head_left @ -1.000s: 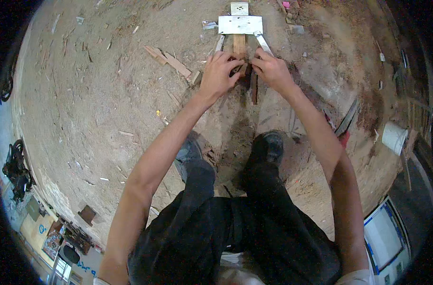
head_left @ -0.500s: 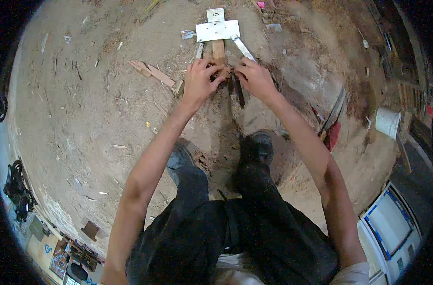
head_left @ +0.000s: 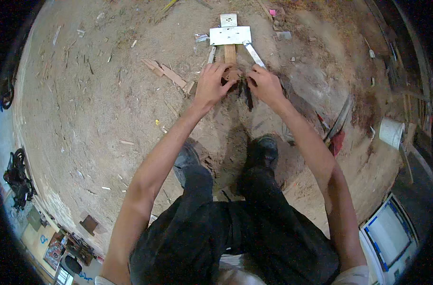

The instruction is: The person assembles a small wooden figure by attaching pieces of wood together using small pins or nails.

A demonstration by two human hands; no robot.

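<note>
Left hand is clamped on a small brown wood-like piece; right hand curls beside, grip unclear. Adjusting seems the step; next needs steadiness.

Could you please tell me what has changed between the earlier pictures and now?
The left hand has shifted its grip a little: more of the brown piece now shows between its thumb and fingers. The right hand has drawn slightly toward the person. I see no clear letting go. The camera view also shifted. The white board and white bucket stayed put.
</note>
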